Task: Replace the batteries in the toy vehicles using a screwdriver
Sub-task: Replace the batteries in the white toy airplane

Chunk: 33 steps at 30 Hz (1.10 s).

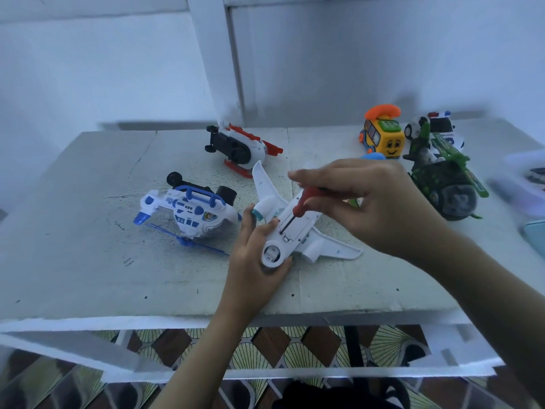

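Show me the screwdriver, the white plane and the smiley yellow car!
screwdriver [305,200]: head view, on its red handle.
white toy plane [300,230]: head view, on the panel on its underside.
yellow toy car [390,144]: head view, on its smiling face.

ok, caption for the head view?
Right hand holds screwdriver at battery cover of upturned toy plane; left hand grips it.

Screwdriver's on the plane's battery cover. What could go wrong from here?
1. The screwdriver sits slanted on the plane; its tip may slip and jab the left hand, which lies right beside it.
2. Only that hand steadies the plane, at its nose; a push from the right hand could twist it.
3. A freed screw might roll off the table onto the patterned floor.
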Motion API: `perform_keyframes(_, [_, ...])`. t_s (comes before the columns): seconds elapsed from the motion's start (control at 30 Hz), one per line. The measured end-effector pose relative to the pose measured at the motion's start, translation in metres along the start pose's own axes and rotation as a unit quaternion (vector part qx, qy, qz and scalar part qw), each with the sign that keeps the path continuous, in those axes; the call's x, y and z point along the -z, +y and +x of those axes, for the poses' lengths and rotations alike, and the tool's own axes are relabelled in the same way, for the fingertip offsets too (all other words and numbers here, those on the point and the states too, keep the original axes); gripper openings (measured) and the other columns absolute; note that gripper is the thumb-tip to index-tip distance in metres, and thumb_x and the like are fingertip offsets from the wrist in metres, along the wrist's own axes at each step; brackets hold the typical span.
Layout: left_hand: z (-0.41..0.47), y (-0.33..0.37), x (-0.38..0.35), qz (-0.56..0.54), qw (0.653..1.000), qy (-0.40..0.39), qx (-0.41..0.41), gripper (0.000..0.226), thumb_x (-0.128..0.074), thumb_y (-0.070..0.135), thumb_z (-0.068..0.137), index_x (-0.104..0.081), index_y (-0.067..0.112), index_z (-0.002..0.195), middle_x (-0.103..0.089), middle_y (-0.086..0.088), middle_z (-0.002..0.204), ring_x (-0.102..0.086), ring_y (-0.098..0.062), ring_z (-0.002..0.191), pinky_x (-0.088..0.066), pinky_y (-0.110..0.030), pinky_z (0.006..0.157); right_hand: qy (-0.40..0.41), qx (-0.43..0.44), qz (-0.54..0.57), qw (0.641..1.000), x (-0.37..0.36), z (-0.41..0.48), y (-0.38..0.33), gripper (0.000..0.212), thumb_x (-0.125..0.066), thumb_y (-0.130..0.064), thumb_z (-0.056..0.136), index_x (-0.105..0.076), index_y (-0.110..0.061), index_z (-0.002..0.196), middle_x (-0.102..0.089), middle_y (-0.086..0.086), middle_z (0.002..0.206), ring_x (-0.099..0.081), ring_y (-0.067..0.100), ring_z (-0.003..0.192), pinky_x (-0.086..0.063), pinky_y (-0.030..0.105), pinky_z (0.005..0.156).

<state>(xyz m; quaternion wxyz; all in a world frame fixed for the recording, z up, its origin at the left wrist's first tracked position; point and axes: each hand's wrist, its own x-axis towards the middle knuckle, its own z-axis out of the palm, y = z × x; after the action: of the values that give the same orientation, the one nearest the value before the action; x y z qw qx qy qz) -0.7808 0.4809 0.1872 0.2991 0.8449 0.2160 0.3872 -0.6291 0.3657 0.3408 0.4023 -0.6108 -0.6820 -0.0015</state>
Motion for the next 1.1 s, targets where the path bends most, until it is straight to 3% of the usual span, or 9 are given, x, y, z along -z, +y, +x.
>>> perform_keyframes(0.13, [-0.001, 0.002, 0.001, -0.012, 1.000, -0.001, -0.001, 0.060, -0.075, 0.019, 0.074, -0.048, 0.022, 0.128, -0.030, -0.023, 0.152, -0.037, -0.037, 0.138, -0.040, -0.018, 0.102, 0.030, 0.020, -0.122, 0.992, 0.000, 0.002, -0.004, 0.026, -0.068, -0.037, 0.082, -0.071, -0.010, 0.081, -0.065, -0.004, 0.066, -0.057, 0.008, 0.056, -0.047, 0.024, 0.057])
perform_keyframes(0.27, [0.000, 0.002, 0.000, -0.010, 1.000, 0.002, -0.001, 0.060, -0.075, 0.017, 0.075, -0.047, 0.022, 0.128, -0.028, -0.022, 0.154, -0.035, -0.036, 0.140, -0.035, -0.013, 0.104, 0.004, -0.066, -0.258, 0.964, -0.003, 0.005, -0.004, 0.057, -0.028, -0.063, 0.089, -0.048, -0.016, 0.062, -0.044, -0.008, 0.052, -0.037, 0.007, 0.042, -0.033, 0.025, 0.040])
perform_keyframes(0.33, [0.001, 0.002, 0.000, -0.013, 1.000, 0.002, -0.004, 0.060, -0.076, 0.016, 0.075, -0.047, 0.021, 0.127, -0.027, -0.022, 0.154, -0.035, -0.037, 0.140, -0.036, -0.014, 0.104, -0.031, -0.121, -0.263, 0.957, -0.006, 0.004, -0.005, 0.070, -0.013, -0.062, 0.091, -0.063, -0.013, 0.100, -0.062, 0.002, 0.078, -0.047, 0.011, 0.054, -0.039, 0.027, 0.047])
perform_keyframes(0.4, [0.001, 0.002, 0.000, -0.012, 1.000, 0.004, -0.006, 0.058, -0.075, 0.018, 0.074, -0.049, 0.020, 0.126, -0.028, -0.021, 0.154, -0.037, -0.035, 0.139, -0.035, -0.009, 0.101, -0.064, -0.146, -0.192, 0.968, -0.006, 0.001, -0.004, 0.064, -0.016, -0.048, 0.098, -0.027, -0.011, 0.149, -0.058, 0.005, 0.117, -0.052, 0.010, 0.082, -0.044, 0.028, 0.066])
perform_keyframes(0.47, [0.000, 0.002, 0.000, -0.011, 1.000, 0.008, -0.005, 0.057, -0.074, 0.019, 0.074, -0.050, 0.019, 0.125, -0.028, -0.020, 0.154, -0.038, -0.031, 0.138, -0.033, -0.006, 0.100, -0.130, -0.160, -0.084, 0.975, -0.001, 0.001, -0.004, 0.061, -0.027, -0.035, 0.101, -0.001, -0.018, 0.153, -0.049, -0.001, 0.135, -0.044, -0.003, 0.103, -0.036, 0.015, 0.086])
perform_keyframes(0.57, [0.000, 0.003, 0.000, -0.015, 1.000, 0.009, -0.007, 0.055, -0.073, 0.023, 0.075, -0.051, 0.018, 0.125, -0.029, -0.020, 0.154, -0.037, -0.029, 0.139, -0.034, -0.007, 0.101, -0.121, -0.105, 0.004, 0.987, 0.000, 0.001, -0.002, 0.059, -0.047, -0.019, 0.098, -0.022, -0.022, 0.151, -0.065, -0.006, 0.118, -0.057, -0.009, 0.090, -0.044, 0.010, 0.085])
perform_keyframes(0.73, [0.000, 0.004, 0.001, -0.014, 1.000, 0.018, -0.014, 0.052, -0.069, 0.027, 0.077, -0.050, 0.018, 0.124, -0.026, -0.013, 0.153, -0.033, -0.010, 0.138, -0.034, -0.004, 0.098, -0.021, -0.008, -0.084, 0.996, -0.012, -0.001, -0.006, 0.037, -0.046, -0.042, 0.093, -0.060, -0.015, 0.114, -0.070, -0.002, 0.080, -0.068, 0.016, 0.071, -0.055, 0.038, 0.063])
perform_keyframes(0.97, [-0.003, 0.002, 0.001, -0.011, 1.000, 0.006, -0.009, 0.056, -0.075, 0.014, 0.073, -0.051, 0.017, 0.124, -0.026, -0.014, 0.155, -0.039, -0.030, 0.137, -0.039, -0.013, 0.100, -0.134, -0.071, -0.046, 0.987, -0.007, 0.004, -0.007, 0.055, -0.039, -0.025, 0.098, -0.020, -0.021, 0.150, -0.054, -0.002, 0.123, -0.056, 0.016, 0.105, -0.047, 0.038, 0.090])
perform_keyframes(1.1, [-0.002, 0.003, 0.001, -0.009, 1.000, 0.007, -0.008, 0.057, -0.076, 0.013, 0.073, -0.051, 0.016, 0.124, -0.026, -0.014, 0.155, -0.041, -0.027, 0.135, -0.038, -0.010, 0.099, -0.144, -0.031, -0.087, 0.985, -0.004, 0.012, -0.004, 0.039, -0.047, -0.019, 0.096, -0.044, -0.019, 0.134, -0.065, -0.002, 0.102, -0.061, 0.017, 0.090, -0.051, 0.038, 0.080])
